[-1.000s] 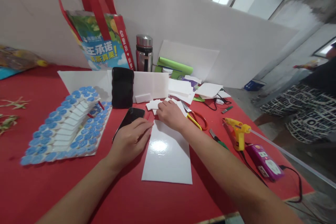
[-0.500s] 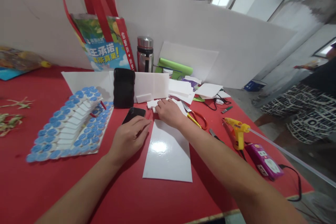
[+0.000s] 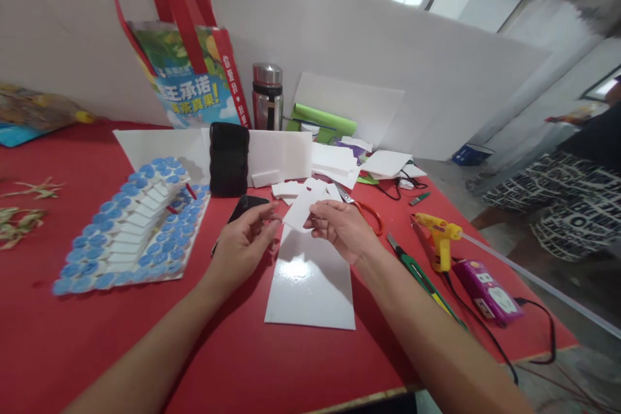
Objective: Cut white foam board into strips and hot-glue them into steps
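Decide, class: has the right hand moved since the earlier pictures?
Yes. Judged against the glossy white board, the right hand has drawn back toward the person and slightly rightward, now holding a small white piece.

Right hand [image 3: 339,226] in pinch, left hand [image 3: 245,239] half-curled

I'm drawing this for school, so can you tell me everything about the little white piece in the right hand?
The white piece is flat, thin, plain and straight-edged; it looks like card or foam board. The right hand holds it by its right side, tilted, above the far end of the glossy white board. The left hand is close by; I can't tell whether it touches. White scraps lie behind it.
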A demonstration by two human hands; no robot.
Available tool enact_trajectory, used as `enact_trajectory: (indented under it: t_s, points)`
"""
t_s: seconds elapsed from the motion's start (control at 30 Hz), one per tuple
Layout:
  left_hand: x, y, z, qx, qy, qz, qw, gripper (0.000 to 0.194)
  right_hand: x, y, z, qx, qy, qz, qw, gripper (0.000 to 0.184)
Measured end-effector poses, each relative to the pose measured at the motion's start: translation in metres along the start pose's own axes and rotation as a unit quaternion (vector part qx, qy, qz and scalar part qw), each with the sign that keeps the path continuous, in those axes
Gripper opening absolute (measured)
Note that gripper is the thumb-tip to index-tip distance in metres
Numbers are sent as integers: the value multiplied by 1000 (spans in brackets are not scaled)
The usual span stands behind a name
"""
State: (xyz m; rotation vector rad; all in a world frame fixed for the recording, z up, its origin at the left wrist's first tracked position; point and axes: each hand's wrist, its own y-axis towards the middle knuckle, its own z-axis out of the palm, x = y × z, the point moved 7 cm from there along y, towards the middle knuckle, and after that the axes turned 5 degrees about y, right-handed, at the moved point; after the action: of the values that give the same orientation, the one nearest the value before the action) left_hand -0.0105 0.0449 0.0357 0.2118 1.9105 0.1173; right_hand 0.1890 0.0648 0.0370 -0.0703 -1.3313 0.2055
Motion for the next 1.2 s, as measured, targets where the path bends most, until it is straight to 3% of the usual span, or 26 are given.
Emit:
enact_trajectory:
  t_s: [0.07,0.27,0.53,0.7,0.97,1.07,1.2]
  points:
    - [1,-2,8,26,-89,-46,995,51,-13,-9,2,-7,98,49,994,29]
    - [5,-5,19,64,-213,-89,971,46,-34,-12,8,-11,152,64,986,28]
    - [4,-2,15,34,-117,-79,989,36,-37,-12,0,-39,151,53,986,28]
    - [9,-2,16,21,-128,-109,986,28,-35,-13,-1,-39,145,52,987,31]
    - [6,2,4,-26,-93,-86,992,22,-32,-12,-7,-48,137,42,988,29]
    - [5,1,5,-11,-133,-97,986,29,-25,-13,-4,-17,75,29,997,26]
    - [10,-3,21,81,-192,-152,966,31,-22,-19,14,90,-26,36,995,24]
